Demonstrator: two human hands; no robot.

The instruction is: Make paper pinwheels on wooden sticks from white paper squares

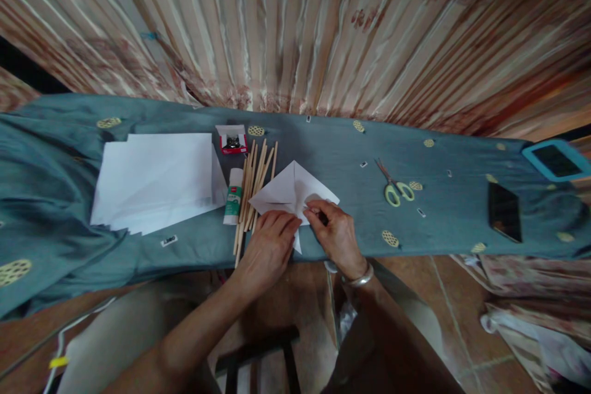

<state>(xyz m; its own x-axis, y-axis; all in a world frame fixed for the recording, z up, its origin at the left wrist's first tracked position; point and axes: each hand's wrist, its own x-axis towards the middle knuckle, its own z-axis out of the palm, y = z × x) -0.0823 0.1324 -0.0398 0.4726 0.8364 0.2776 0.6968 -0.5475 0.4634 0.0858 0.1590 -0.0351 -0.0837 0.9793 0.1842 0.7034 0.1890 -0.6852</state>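
Note:
A folded and slit piece of white paper (294, 181) lies near the table's front edge, its corners pointing outward. My left hand (276, 235) rests on its lower left part, fingers bent together near the centre; whether they pinch the paper cannot be seen. With thumb and forefinger, my right hand (333, 228) pinches the paper by its lower right side, close to my left fingertips. Just left of the paper lie several thin wooden sticks (252, 181), partly under its corner. Beside them is a white and green glue stick (233, 197).
A stack of white sheets (157, 178) lies on the left. Behind the glue stick sits an opened red box of small metal pieces (232, 140). Green-handled scissors (393, 188), a dark phone (505, 212) and a blue-framed tablet (556, 160) lie rightward on the green cloth (323, 135).

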